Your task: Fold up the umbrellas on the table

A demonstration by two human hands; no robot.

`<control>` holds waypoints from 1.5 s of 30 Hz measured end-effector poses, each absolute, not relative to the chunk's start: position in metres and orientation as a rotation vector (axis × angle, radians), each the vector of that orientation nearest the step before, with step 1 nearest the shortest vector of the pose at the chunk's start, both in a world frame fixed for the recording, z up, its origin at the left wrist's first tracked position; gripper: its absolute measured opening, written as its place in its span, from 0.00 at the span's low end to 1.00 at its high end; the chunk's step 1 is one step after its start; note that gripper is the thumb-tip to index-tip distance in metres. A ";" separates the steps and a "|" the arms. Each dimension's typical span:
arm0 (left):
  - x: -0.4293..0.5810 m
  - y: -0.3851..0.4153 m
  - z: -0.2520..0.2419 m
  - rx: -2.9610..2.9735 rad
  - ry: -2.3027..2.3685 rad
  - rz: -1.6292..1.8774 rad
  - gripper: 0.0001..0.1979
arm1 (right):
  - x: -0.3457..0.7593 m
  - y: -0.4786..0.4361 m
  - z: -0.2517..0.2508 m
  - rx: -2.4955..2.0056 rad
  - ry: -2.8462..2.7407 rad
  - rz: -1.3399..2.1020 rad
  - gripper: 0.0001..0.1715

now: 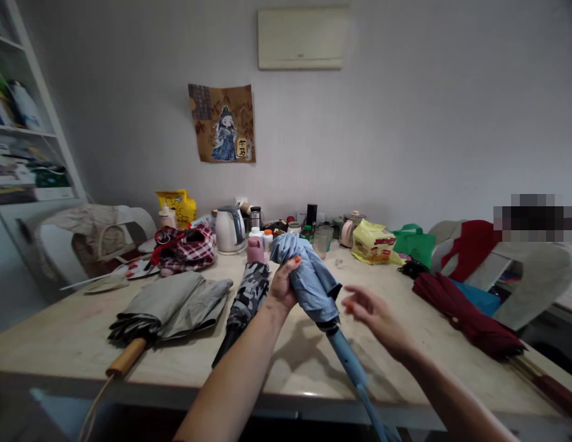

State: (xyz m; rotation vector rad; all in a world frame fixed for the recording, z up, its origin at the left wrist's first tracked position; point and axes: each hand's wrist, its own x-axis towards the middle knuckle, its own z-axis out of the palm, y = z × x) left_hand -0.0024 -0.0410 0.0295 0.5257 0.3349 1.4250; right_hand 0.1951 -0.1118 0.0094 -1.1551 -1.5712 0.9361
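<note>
On tabletop [59, 331], left to right:
- first umbrella [170, 307] at near left
- second umbrella [246, 301] just beside it on the right
- held umbrella [308, 279] at centre, above the surface, with left hand [283, 285] around its upper part and right hand [375, 316] just right of it (apart, not touching)
- fourth umbrella [465, 316] at far right

Behind, towards the wall:
- kettle [229, 229] left of centre
- snack packet [373, 242] right of centre
- tote bag [417, 244] just right of the packet

Off the tabletop:
- chair [83, 236] beyond left end
- shelf [18, 132] at far left

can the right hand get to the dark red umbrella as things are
Probably yes. The right hand is open and empty, and the dark red umbrella lies to its right on the table, with only bare tabletop between them. The left hand holds the blue umbrella.
</note>
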 end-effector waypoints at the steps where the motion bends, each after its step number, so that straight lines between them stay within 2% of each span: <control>1: -0.001 -0.041 0.030 0.534 0.359 1.399 0.13 | 0.198 -0.108 0.019 -1.213 -1.546 0.798 0.37; 4: 0.006 -0.043 0.031 0.591 0.406 1.317 0.16 | 0.198 -0.098 0.037 -1.234 -1.599 0.608 0.41; 8: 0.019 -0.042 0.032 0.666 0.432 1.261 0.16 | 0.178 -0.088 0.039 -1.120 -1.837 0.627 0.42; 12: 0.031 -0.040 0.041 0.702 0.516 1.323 0.18 | 0.157 -0.085 0.028 -1.215 -1.838 0.627 0.58; 13: 0.033 -0.039 0.044 0.703 0.558 1.353 0.19 | 0.153 -0.085 0.026 -1.257 -1.800 0.614 0.57; 16: 0.035 -0.039 0.051 0.710 0.609 1.426 0.21 | 0.148 -0.082 0.021 -1.283 -1.689 0.601 0.37; 18: 0.035 -0.042 0.051 0.786 0.553 1.419 0.24 | 0.150 -0.078 0.019 -1.223 -1.619 0.648 0.28; 22: 0.036 -0.050 0.032 1.027 0.462 1.218 0.30 | 0.159 -0.067 0.009 -0.982 -1.461 0.800 0.21; 24: 0.038 -0.051 0.017 1.061 0.393 1.128 0.32 | 0.161 -0.064 0.000 -0.874 -1.386 0.856 0.21; 29: 0.039 -0.047 -0.005 1.119 0.301 0.981 0.34 | 0.165 -0.069 -0.007 -0.825 -1.397 0.916 0.29; 34: 0.027 -0.046 -0.007 1.155 0.284 0.821 0.32 | 0.212 -0.063 0.026 -0.803 -1.726 1.006 0.35; 36: 0.022 -0.047 -0.009 1.143 0.296 0.760 0.29 | 0.237 -0.053 0.044 -0.683 -1.700 0.884 0.44; 39: 0.021 -0.049 -0.014 1.107 0.302 0.676 0.28 | 0.258 -0.039 0.066 -0.627 -1.723 0.684 0.66; 41: 0.025 -0.052 -0.015 1.110 0.294 0.640 0.28 | 0.257 -0.037 0.077 -0.607 -1.804 0.603 0.74; 43: 0.031 -0.059 -0.013 1.123 0.287 0.614 0.28 | 0.246 -0.040 0.084 -0.612 -1.860 0.514 0.69; 45: 0.037 -0.066 -0.009 1.164 0.328 0.627 0.27 | 0.232 -0.046 0.087 -0.710 -1.830 0.425 0.49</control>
